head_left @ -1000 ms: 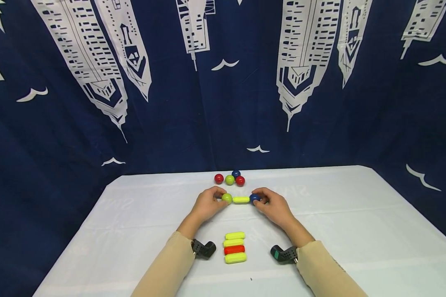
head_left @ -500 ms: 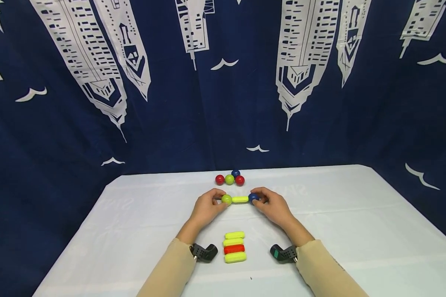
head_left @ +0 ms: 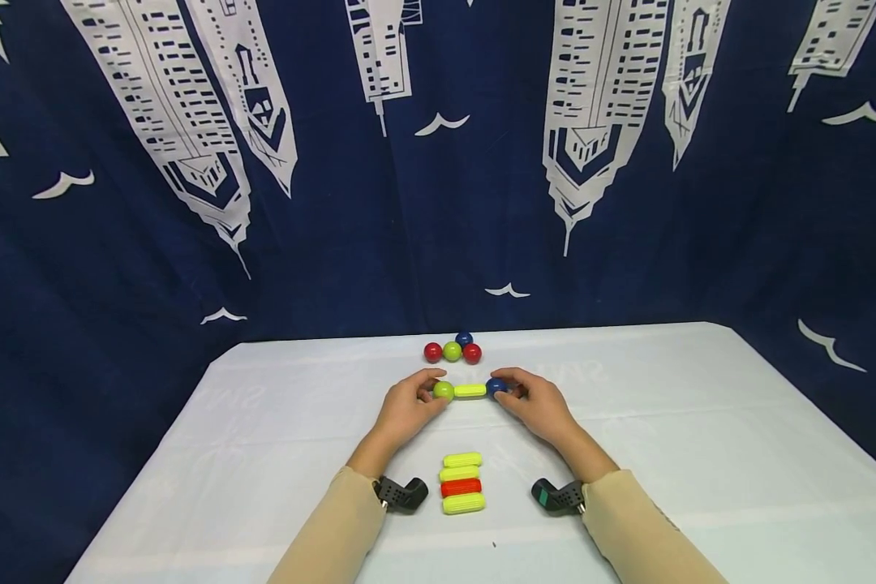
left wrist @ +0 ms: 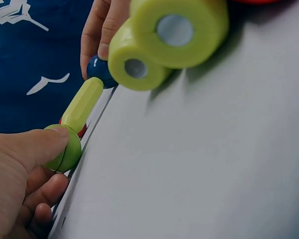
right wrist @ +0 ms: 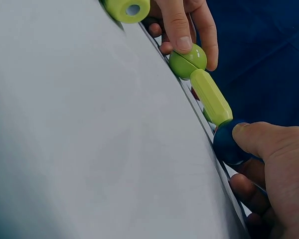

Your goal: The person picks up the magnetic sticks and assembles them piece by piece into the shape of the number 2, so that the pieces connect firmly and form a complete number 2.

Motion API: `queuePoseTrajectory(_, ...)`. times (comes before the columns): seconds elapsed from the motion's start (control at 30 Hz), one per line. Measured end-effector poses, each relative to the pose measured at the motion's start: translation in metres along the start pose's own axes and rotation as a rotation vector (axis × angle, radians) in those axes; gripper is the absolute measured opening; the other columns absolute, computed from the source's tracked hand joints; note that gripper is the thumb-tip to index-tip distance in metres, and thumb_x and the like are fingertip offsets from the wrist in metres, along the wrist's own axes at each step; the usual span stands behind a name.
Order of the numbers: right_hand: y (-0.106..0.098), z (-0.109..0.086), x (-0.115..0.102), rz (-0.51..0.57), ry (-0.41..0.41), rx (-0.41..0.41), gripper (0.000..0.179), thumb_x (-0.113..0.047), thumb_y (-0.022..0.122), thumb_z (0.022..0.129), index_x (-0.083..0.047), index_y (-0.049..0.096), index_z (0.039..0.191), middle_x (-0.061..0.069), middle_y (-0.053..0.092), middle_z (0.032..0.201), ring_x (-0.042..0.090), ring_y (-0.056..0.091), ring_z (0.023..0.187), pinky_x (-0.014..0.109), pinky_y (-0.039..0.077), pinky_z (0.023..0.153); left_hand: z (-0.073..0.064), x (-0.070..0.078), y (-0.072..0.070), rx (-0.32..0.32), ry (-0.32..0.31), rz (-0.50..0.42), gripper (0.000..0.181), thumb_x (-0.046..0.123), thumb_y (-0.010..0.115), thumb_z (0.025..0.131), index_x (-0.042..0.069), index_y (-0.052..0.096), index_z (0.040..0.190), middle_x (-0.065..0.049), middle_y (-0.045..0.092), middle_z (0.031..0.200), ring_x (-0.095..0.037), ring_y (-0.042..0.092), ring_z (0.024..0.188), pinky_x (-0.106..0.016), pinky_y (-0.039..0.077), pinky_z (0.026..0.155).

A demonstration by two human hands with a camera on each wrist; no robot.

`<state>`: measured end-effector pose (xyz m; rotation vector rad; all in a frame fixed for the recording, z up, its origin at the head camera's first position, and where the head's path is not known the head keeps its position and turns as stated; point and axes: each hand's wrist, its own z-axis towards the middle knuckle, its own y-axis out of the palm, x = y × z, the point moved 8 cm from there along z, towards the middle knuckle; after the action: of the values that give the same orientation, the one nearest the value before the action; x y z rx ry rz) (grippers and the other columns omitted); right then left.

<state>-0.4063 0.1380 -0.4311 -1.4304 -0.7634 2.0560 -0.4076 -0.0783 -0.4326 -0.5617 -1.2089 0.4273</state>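
Observation:
My left hand (head_left: 405, 408) pinches a green ball (head_left: 444, 391) between thumb and fingers. A blue ball (head_left: 495, 388) is held the same way by my right hand (head_left: 537, 405). Between the two balls lies a yellow rod (head_left: 470, 390), its ends touching both. In the left wrist view the yellow rod (left wrist: 82, 105) runs straight from the green ball (left wrist: 65, 154) to the blue ball (left wrist: 100, 70). The right wrist view shows my thumb on the blue ball (right wrist: 229, 144), with the green ball (right wrist: 188, 60) at the rod's other end.
Behind the hands sit two red balls (head_left: 433, 352), another green ball (head_left: 452, 351) and another blue ball (head_left: 464, 340). Nearer me, between the forearms, several yellow rods (head_left: 463, 504) and one red rod (head_left: 461, 487) lie in a row on the white table (head_left: 672, 454). A dark curtain hangs behind.
The small gap between the green ball and the yellow rod has closed. My right hand has shifted slightly left with the blue ball and rod. The left red ball moved slightly toward the green one.

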Motion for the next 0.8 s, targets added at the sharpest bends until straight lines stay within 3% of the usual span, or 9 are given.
queuePoseTrajectory(0.2, 0.002, 0.001, -0.001, -0.014, 0.011, -0.010, 0.036, -0.022, 0.072, 0.091, -0.018, 0.067, 0.126, 0.005, 0.073, 0.110, 0.014, 0.055, 0.078, 0.029, 0.042, 0.072, 0.001, 0.000, -0.001, 0.010, 0.016, 0.022, 0.033, 0.015, 0.077, 0.087, 0.014, 0.072, 0.120, -0.003, 0.066, 0.090, -0.011, 0.054, 0.079, -0.026, 0.044, 0.075)
queuePoseTrajectory(0.53, 0.000, -0.001, -0.002, 0.006, 0.009, -0.017, 0.041, -0.021, 0.072, 0.090, -0.015, 0.064, 0.130, 0.008, 0.071, 0.118, 0.014, 0.056, 0.080, 0.030, 0.043, 0.074, 0.002, 0.001, -0.003, 0.014, 0.020, 0.000, 0.032, 0.013, 0.078, 0.086, 0.013, 0.073, 0.117, -0.003, 0.066, 0.088, -0.012, 0.054, 0.079, -0.024, 0.044, 0.073)
queuePoseTrajectory(0.8, -0.015, -0.006, -0.007, 0.110, -0.004, 0.064, 0.042, -0.014, 0.072, 0.090, -0.012, 0.061, 0.131, 0.014, 0.063, 0.124, 0.016, 0.059, 0.084, 0.025, 0.047, 0.073, 0.002, 0.000, 0.001, 0.002, 0.009, -0.003, 0.031, 0.014, 0.077, 0.087, 0.014, 0.073, 0.118, -0.002, 0.065, 0.089, -0.012, 0.053, 0.079, -0.024, 0.044, 0.073)
